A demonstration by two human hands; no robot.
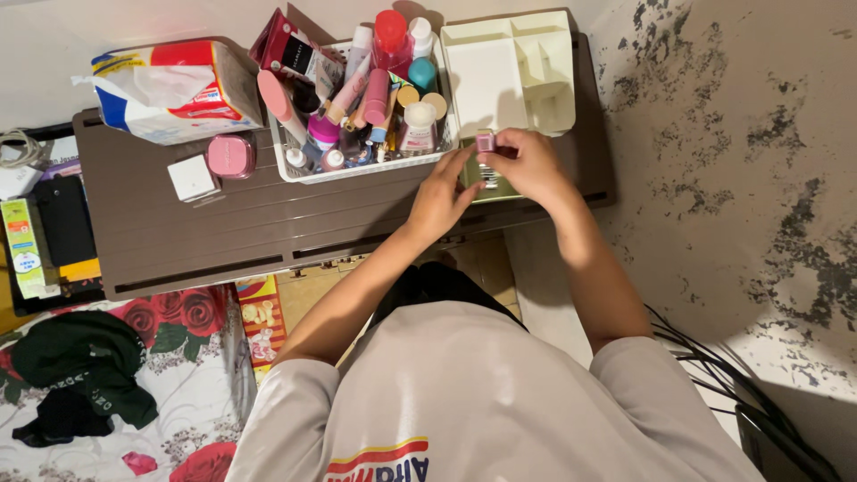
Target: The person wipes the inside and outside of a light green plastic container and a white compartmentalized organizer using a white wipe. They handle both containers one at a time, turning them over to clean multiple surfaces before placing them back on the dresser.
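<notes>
Pinching a small pink-capped bottle (485,143) between the fingers of both hands (left hand (439,198), right hand (527,165)) beside the white basket (295,170).

I see open brown tabletop (268,223) along the near edge, left of my hands. Farther back, the crowded white cosmetics basket (295,165), the tissue pack (174,89), a pink compact (231,155) and a white box (193,177) block passage; the cream organiser tray (553,98) fills the far right.

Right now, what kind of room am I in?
Probably a bedroom or small living space: a flower-print bedspread with clothes on it lies beside a low brown table that carries a white basket of cosmetics.
</notes>
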